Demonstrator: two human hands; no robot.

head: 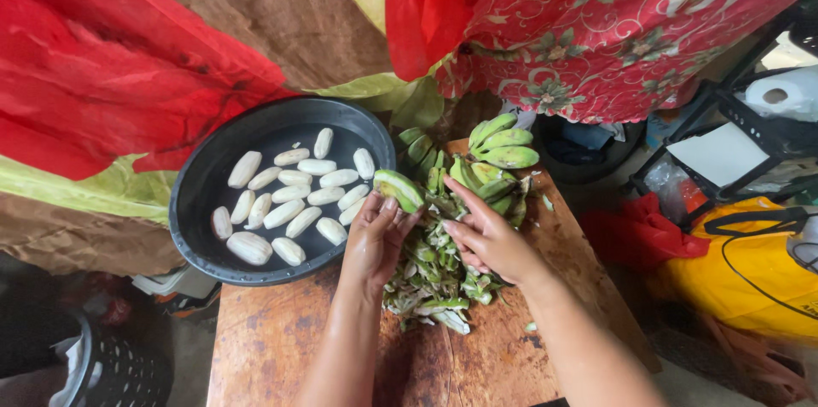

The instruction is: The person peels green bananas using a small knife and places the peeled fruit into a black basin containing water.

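Observation:
My left hand grips a green banana that is partly cut, its pale flesh showing. My right hand lies beside it with fingers stretched toward the banana's end, over a heap of green peels. A bunch of unpeeled green bananas lies just beyond the hands. To the left, a black round basin holds several peeled white bananas. Whether the right hand holds a knife is hidden.
All of this rests on a worn wooden table. Red floral and brown cloths hang behind. A yellow bag, a red bag and a black rack with a paper roll stand at the right; a black basket is lower left.

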